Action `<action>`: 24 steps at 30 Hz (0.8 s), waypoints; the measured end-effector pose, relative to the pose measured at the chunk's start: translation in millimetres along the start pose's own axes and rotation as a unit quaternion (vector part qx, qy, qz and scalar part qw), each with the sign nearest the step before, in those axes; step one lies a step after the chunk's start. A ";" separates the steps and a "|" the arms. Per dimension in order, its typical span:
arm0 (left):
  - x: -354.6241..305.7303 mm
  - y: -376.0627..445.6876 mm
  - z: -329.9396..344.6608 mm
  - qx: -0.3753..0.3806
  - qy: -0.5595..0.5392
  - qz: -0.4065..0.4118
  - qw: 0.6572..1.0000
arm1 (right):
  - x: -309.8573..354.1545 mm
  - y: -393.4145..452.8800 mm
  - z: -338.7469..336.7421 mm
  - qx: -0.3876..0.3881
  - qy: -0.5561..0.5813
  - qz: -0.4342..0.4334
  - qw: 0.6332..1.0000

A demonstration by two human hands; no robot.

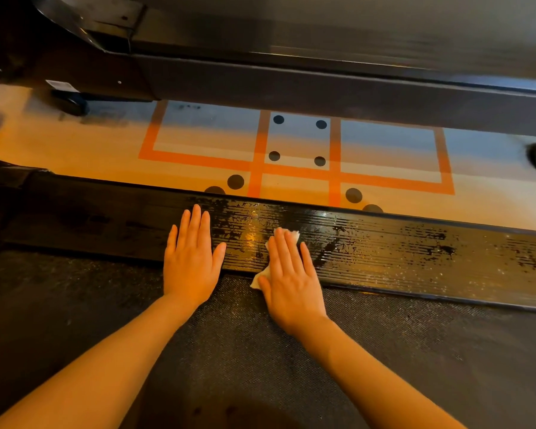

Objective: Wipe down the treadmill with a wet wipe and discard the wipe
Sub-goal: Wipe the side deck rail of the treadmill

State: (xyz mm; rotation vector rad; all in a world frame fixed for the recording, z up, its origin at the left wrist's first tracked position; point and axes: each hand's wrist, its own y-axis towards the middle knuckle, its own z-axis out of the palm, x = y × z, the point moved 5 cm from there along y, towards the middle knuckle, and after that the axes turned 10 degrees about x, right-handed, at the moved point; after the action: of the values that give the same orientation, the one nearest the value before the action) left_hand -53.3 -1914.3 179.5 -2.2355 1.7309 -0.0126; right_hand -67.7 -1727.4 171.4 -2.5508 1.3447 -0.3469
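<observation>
From the head view, the left hand [190, 261] lies flat with straight fingers on the treadmill's ribbed side rail [384, 252], holding nothing. The right hand [291, 274] presses the white wet wipe [262, 277] flat onto the wet, glossy rail, just beside the belt [260, 351]. Beyond lie orange floor markings [260, 168] and a second machine [291, 82].

The belt [260, 351] lies nearest, with the side rail [415, 252] running left to right along its far edge. The left hand [191, 261] lies flat on the rail; the right hand [291, 274] lies just to its right, pressing the wipe [262, 278] onto the rail and the belt's edge. Beyond the rail lies the floor [75, 150], and beyond that a second machine [322, 88].
</observation>
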 end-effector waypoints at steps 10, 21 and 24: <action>-22.7 2.5 -2.7 0.007 -0.003 0.064 0.998 | -43.3 -26.0 0.4 0.008 -0.013 0.047 0.999; -108.8 28.6 6.8 0.025 0.058 0.152 0.986 | -104.0 21.7 -32.3 0.067 0.001 0.084 0.994; -106.0 26.8 9.4 0.027 0.050 0.154 0.986 | -100.1 3.3 -23.1 0.061 0.020 0.085 0.994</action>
State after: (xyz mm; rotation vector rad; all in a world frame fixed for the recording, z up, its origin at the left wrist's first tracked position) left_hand -105.2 -1817.7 183.2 -1.9380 2.0864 -0.1023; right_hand -132.5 -1648.3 182.3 -2.3234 1.4955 -0.4345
